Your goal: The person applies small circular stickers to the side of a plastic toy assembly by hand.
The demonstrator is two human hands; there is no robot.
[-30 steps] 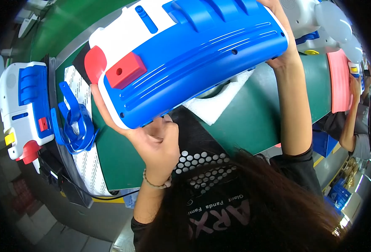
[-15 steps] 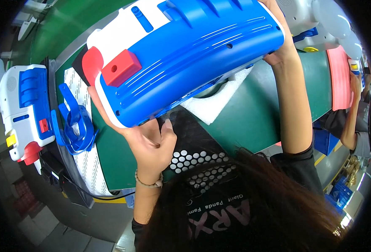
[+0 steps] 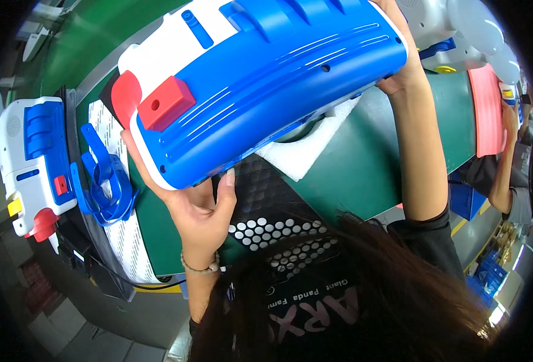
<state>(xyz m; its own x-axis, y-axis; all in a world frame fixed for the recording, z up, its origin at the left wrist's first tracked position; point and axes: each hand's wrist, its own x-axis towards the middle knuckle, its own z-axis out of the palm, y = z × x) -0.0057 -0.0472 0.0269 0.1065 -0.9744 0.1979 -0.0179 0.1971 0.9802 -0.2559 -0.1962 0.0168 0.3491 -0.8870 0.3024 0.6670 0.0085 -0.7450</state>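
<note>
While held aloft between left hand (image 3: 199, 220) and right hand (image 3: 406, 66), shows as a long, glossy, blue-and-white moulded plastic casing (image 3: 278, 96). Slants along its long axis, low at left, high at right. Lies ahead of left palm, leftward of right palm; cannot rank either hand as nearer, being held at both ends. Note left thumb spread from forefinger, with lower left corner between; cannot tell thumb-tip contact. Note right fingers wrapped round opposite end, tips hidden; cannot tell spacing. Observe smooth curved shell, raised parallel ribs, small dark holes; at left end, a holed red block (image 3: 174, 101) and a rounded red flap (image 3: 125, 93). Beyond, find white foam with curved cut-out (image 3: 305, 161) on smooth green tabletop (image 3: 369, 163). To left, find thin curved blue plastic bands (image 3: 99, 146), then a similar white-and-blue casing (image 3: 25, 145). Far right, see ridged pink stack (image 3: 487, 114) beside co-worker's forearm (image 3: 503, 172).
</note>
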